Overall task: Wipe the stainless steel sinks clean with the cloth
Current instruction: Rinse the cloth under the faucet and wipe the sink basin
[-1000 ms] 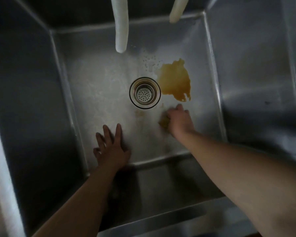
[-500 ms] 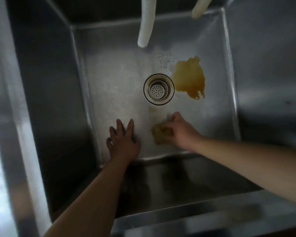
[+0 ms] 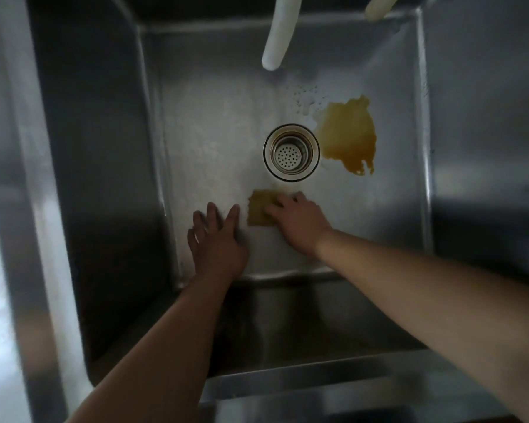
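A steel sink [image 3: 98, 178] is filling the dim view, its floor streaked pale. A brown puddle [image 3: 347, 135] is lying just right of the drain [image 3: 291, 152]; two hoses [image 3: 277, 32] are hanging above. The left hand [image 3: 217, 242] is resting flat, fingers spread. The right hand [image 3: 297, 224] is pressing the cloth [image 3: 258, 210] below the drain, seemingly with fingers straight.

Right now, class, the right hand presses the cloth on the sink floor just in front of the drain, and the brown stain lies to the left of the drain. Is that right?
Not quite. The head view shows the brown stain to the right of the drain, not the left. The rest holds: the right hand presses the cloth on the sink floor just in front of the drain.
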